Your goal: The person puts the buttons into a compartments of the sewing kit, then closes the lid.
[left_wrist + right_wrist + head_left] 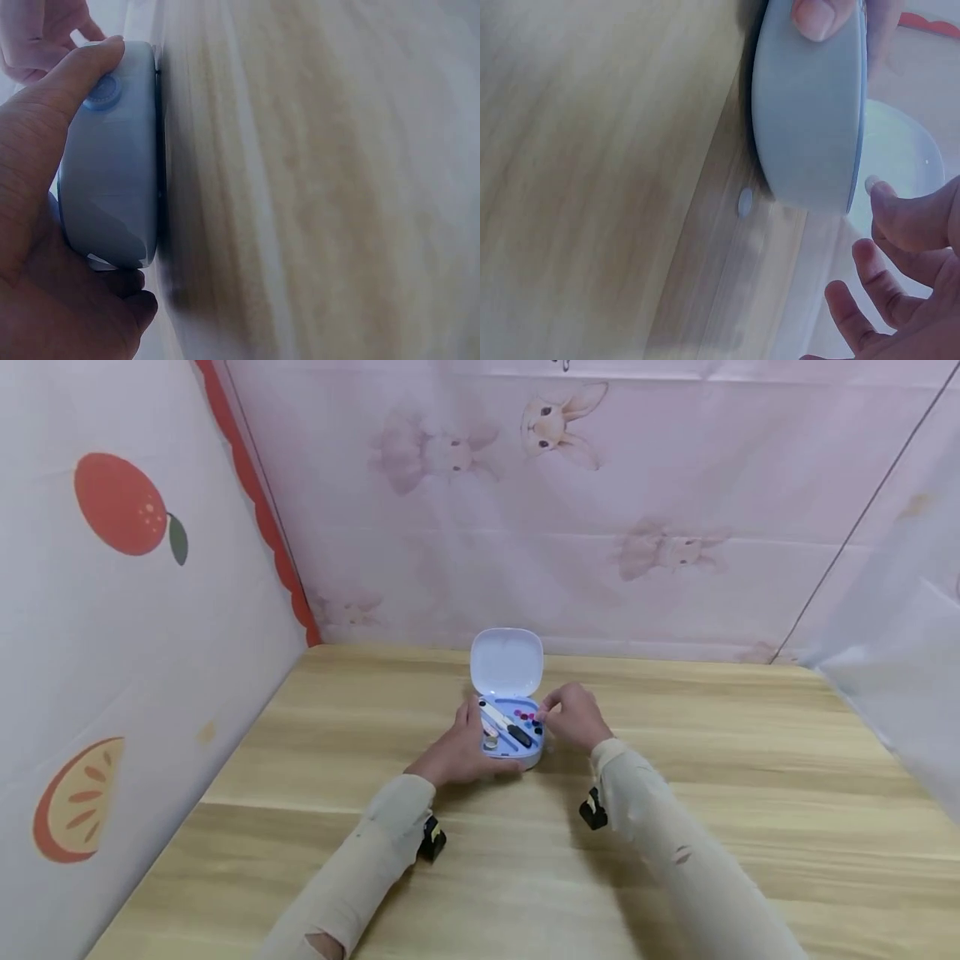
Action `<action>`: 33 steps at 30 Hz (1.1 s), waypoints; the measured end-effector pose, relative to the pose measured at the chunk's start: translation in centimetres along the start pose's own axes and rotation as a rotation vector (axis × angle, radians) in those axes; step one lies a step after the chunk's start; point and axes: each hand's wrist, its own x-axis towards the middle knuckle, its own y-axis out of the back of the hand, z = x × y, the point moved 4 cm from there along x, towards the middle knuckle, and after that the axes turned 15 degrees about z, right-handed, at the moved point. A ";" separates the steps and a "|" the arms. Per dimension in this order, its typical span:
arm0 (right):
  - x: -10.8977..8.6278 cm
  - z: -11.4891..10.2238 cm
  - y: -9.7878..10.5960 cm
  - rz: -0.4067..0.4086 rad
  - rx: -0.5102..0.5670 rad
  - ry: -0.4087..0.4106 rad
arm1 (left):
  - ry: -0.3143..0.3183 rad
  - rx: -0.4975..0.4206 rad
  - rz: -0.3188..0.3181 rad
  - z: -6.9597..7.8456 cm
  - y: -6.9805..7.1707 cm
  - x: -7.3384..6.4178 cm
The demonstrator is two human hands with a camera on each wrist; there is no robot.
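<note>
An open sewing kit box [533, 761], pale blue with a white lid [507, 662] raised at the back, sits on the table. My left hand [459, 748] grips its left side, the thumb lying along the front wall by a round blue latch [103, 91]. Inside lie a black-handled tool [519, 735] and several small red, pink, blue and dark pieces [528, 717]. At the right rim, my right hand [574, 718] pinches a small white round piece [871, 182] between thumb and forefinger; its other fingers are spread loosely.
A small white oval piece [745, 202] lies on the wood-grain table [720, 777] just beside the box. Behind the table hangs a pink cloth [480, 552] with rabbit prints, and a white cloth [172, 652] with fruit prints stands at the left.
</note>
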 end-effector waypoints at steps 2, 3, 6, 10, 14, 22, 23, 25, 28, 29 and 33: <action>0.0 -0.5 -0.2 -0.014 -0.011 0.017 | 0.008 -0.002 0.005 0.0 0.2 -0.1; -0.1 -0.6 -0.3 -0.018 -0.021 0.021 | 0.012 -0.005 0.006 0.1 0.3 -0.2; -0.4 -0.6 -0.4 -0.019 -0.041 0.009 | 0.001 -0.023 0.019 0.3 0.1 -0.4; -0.9 -0.3 -0.6 -0.020 -0.051 -0.026 | -0.013 -0.028 0.029 0.3 -0.3 -0.8; -1.2 -0.5 -0.9 0.003 -0.065 -0.019 | -0.020 -0.016 0.039 0.0 -0.4 -1.0; -1.7 -0.9 -1.1 0.052 -0.094 -0.033 | -0.009 0.006 0.025 -0.5 -0.5 -1.0; -1.8 -1.0 -1.1 0.055 -0.100 -0.036 | -0.008 0.006 0.022 -0.6 -0.5 -1.0; -1.7 -1.1 -1.2 0.059 -0.109 -0.039 | -0.001 0.009 0.020 -0.7 -0.5 -1.0; -1.6 -1.1 -1.2 0.062 -0.120 -0.053 | 0.004 0.003 0.023 -0.7 -0.3 -0.9; -1.5 -1.2 -1.2 0.063 -0.124 -0.059 | 0.005 0.000 0.023 -0.6 -0.3 -0.9; -1.3 -1.2 -1.3 0.061 -0.141 -0.077 | 0.000 -0.015 0.027 -0.6 -0.3 -0.7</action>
